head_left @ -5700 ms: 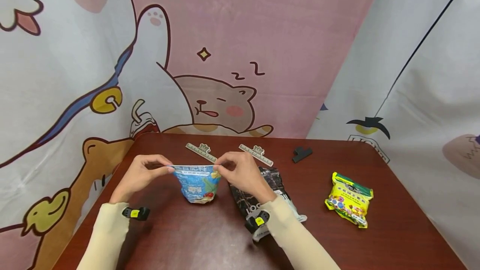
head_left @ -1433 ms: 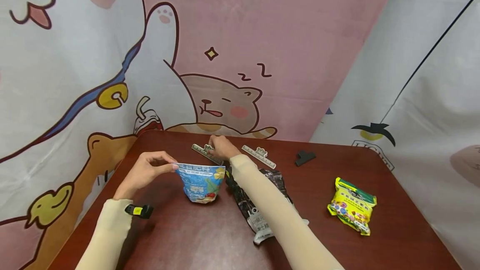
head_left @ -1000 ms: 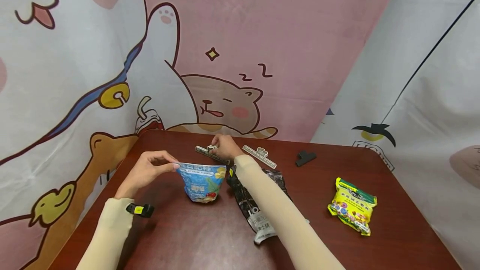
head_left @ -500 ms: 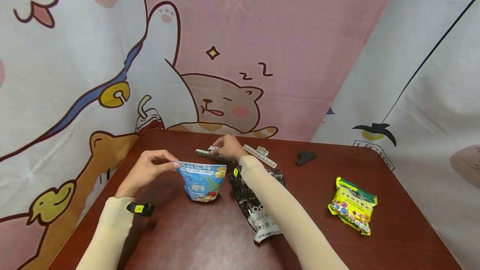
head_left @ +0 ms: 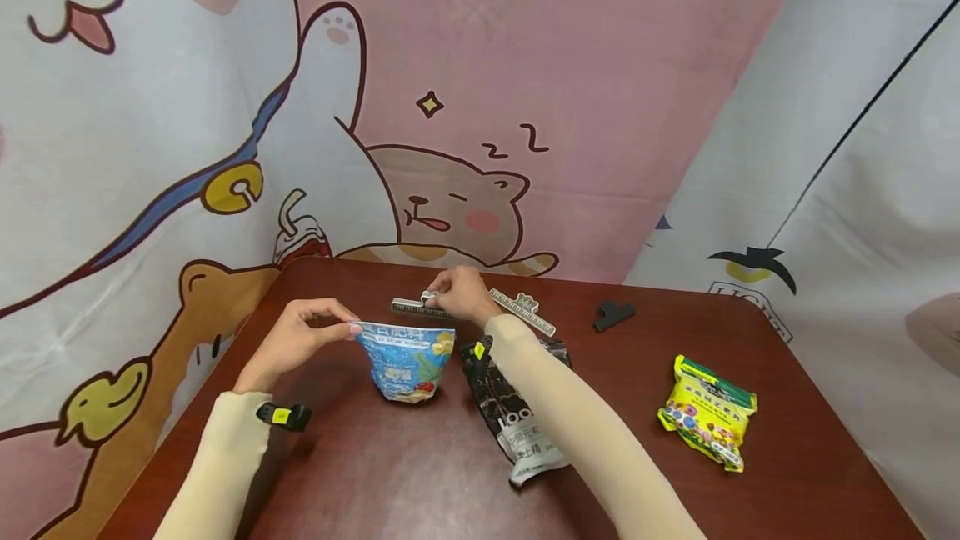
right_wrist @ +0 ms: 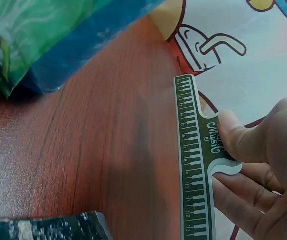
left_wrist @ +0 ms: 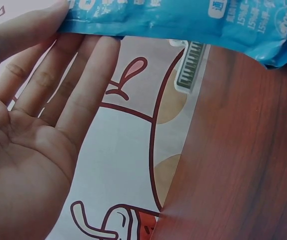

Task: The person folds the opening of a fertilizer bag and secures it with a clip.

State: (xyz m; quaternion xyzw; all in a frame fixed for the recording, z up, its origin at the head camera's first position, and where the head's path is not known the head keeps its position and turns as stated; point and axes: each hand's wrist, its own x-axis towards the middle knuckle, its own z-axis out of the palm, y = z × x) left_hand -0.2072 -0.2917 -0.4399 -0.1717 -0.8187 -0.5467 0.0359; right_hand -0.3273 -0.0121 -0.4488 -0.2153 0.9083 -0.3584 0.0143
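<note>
Left hand (head_left: 298,342): thumb and finger pinch the left end of the blue bag's (head_left: 405,363) top edge, as 5.7 s ago. Bag upright, left of centre on the table (head_left: 390,473); its right top corner is now unheld. Right hand (head_left: 462,293) has left that corner and pinches the tab of the left piano-key clip (head_left: 409,307) behind the bag, thumb against the "Music" face. Clip bar, slanted earlier, now runs almost level across the head view; cannot tell whether it is off the wood.

Room for moving: left clip near the back edge, blue bag just in front. The cream right sleeve (head_left: 592,432) passes above the black bag (head_left: 491,382); narrow gap between the two bags. Second piano-key clip (head_left: 517,309) just right of the right hand; black clip (head_left: 615,315) farther right; then the yellow packet (head_left: 708,415), with a broad strip of tabletop on either side.

Surface: red-brown wood grain, glossy toward the front. Surroundings: cartoon-printed cloth (head_left: 585,107), pink in the middle, white to the right.
</note>
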